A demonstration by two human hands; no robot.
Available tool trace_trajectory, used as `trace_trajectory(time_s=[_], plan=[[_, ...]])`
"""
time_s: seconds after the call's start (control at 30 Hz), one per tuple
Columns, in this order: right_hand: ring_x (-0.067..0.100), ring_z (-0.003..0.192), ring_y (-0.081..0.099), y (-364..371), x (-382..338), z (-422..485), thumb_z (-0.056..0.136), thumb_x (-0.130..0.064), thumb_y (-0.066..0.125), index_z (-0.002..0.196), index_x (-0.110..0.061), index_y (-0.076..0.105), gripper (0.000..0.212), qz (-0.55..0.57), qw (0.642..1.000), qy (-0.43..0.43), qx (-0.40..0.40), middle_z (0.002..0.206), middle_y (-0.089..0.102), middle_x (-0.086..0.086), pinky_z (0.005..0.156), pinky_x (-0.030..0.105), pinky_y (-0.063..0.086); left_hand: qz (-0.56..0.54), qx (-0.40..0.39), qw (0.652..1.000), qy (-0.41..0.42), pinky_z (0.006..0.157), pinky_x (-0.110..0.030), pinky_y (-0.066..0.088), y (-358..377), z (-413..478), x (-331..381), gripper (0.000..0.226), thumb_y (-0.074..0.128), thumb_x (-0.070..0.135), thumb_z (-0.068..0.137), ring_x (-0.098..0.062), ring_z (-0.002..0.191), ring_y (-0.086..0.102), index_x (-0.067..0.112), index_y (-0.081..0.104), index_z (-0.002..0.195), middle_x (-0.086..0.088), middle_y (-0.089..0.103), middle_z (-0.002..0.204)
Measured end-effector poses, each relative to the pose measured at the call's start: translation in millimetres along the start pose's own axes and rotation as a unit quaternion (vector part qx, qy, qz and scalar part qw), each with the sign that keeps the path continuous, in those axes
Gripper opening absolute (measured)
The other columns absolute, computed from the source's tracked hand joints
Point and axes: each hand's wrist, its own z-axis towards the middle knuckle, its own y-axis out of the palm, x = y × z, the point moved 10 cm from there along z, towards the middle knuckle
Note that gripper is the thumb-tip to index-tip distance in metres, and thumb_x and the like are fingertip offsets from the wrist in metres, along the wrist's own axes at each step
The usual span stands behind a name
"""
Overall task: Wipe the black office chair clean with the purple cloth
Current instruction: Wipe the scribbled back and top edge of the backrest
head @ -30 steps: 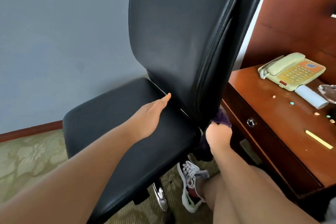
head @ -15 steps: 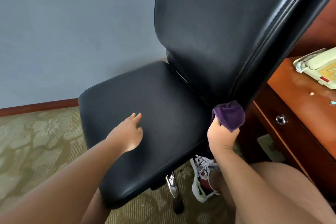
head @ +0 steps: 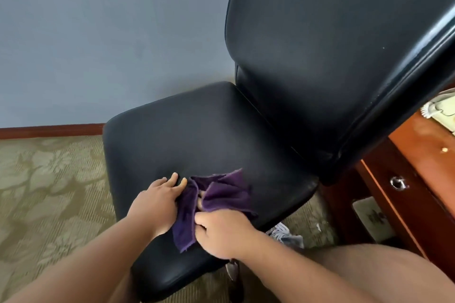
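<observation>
The black office chair fills the middle of the view, its padded seat toward me and its tall backrest rising at the upper right. The purple cloth lies crumpled on the near part of the seat. My left hand rests on the seat with its fingers spread, touching the cloth's left edge. My right hand pinches the cloth's near part between thumb and fingers. Part of the cloth hangs down between both hands.
A wooden desk with a drawer knob stands close at the right, a cream telephone on its top. A blue-grey wall is behind the chair. Patterned carpet spreads to the left. My shoe shows under the seat.
My right hand has brought the purple cloth from beside the backrest's lower edge onto the seat. My left hand has shifted right to meet the cloth. The view has moved left and down.
</observation>
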Motion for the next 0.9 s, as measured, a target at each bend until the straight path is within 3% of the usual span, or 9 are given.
trace_trajectory(time_s=[0.13,0.23,0.33,0.43,0.53,0.6,0.67,0.77,0.9], plan=[[0.024,0.149,0.018,-67,120,24,0.102,-0.043,0.036,0.141,-0.027,0.046,0.043,-0.067,0.991,0.103,0.044,0.162,0.023,0.001,0.121,0.038,0.018,-0.012,0.000,1.000,0.004,0.106,-0.033,0.038,5,2,-4,0.056,0.030,0.051,0.100,-0.012,0.148,0.008,0.043,0.009,0.151,0.017,0.005,0.161],[0.033,0.143,0.028,-120,217,21,0.102,-0.037,0.034,0.139,-0.019,0.046,0.043,-0.077,0.943,0.310,0.099,0.158,0.027,0.011,0.116,0.043,0.024,-0.018,-0.004,1.000,0.007,0.106,-0.033,0.035,5,4,-5,0.055,0.030,0.051,0.100,-0.011,0.148,0.006,0.044,0.009,0.151,0.019,0.003,0.160],[0.036,0.145,0.023,-115,227,36,0.100,-0.035,0.025,0.146,-0.022,0.038,0.050,-0.023,0.901,0.428,0.067,0.163,0.015,0.008,0.112,0.051,0.023,-0.009,0.004,1.000,0.015,0.104,-0.031,0.034,6,5,-3,0.054,0.028,0.052,0.100,-0.012,0.148,0.007,0.046,0.009,0.150,0.019,0.004,0.160],[0.035,0.149,0.010,-94,156,94,0.100,-0.038,0.026,0.148,-0.022,0.038,0.051,-0.062,0.952,0.297,0.043,0.162,0.019,0.007,0.115,0.056,0.014,-0.011,0.017,1.000,0.023,0.102,-0.028,0.034,8,5,-4,0.053,0.027,0.056,0.099,-0.011,0.147,0.009,0.049,0.010,0.149,0.022,0.004,0.159],[0.029,0.150,0.010,-67,101,120,0.101,-0.045,0.022,0.149,-0.030,0.034,0.052,-0.034,0.987,0.158,-0.002,0.162,0.019,0.000,0.115,0.055,0.016,-0.008,0.030,0.999,0.029,0.101,-0.027,0.035,9,7,-7,0.053,0.026,0.060,0.097,-0.009,0.147,0.010,0.053,0.010,0.147,0.024,0.004,0.158],[0.024,0.150,0.013,-86,125,116,0.101,-0.047,0.027,0.151,-0.026,0.030,0.055,-0.025,0.982,0.181,0.035,0.162,0.020,0.001,0.114,0.051,0.022,-0.004,0.034,0.999,0.033,0.101,-0.027,0.035,10,7,-8,0.053,0.026,0.061,0.097,-0.009,0.147,0.010,0.053,0.009,0.147,0.025,0.004,0.158],[0.026,0.147,0.020,-115,179,98,0.101,-0.043,0.031,0.150,-0.019,0.032,0.054,-0.037,0.958,0.267,0.093,0.160,0.024,0.006,0.113,0.049,0.027,-0.004,0.035,0.999,0.032,0.100,-0.027,0.035,10,6,-8,0.053,0.025,0.061,0.097,-0.009,0.147,0.010,0.053,0.009,0.147,0.026,0.004,0.158],[0.027,0.149,0.020,-134,240,66,0.103,-0.039,0.030,0.156,-0.016,0.020,0.059,0.015,0.918,0.380,0.109,0.165,0.013,0.005,0.115,0.047,0.026,0.002,0.038,0.999,0.025,0.100,-0.028,0.033,9,5,-6,0.053,0.025,0.059,0.098,-0.009,0.147,0.009,0.052,0.008,0.147,0.025,0.003,0.158],[0.026,0.151,0.010,-123,218,67,0.103,-0.036,0.030,0.157,-0.018,0.017,0.058,-0.007,0.907,0.404,0.115,0.166,0.008,0.007,0.117,0.045,0.019,0.021,0.042,0.999,0.016,0.103,-0.029,0.030,9,5,-4,0.053,0.022,0.057,0.099,-0.012,0.147,0.008,0.049,0.007,0.149,0.020,0.002,0.160]])
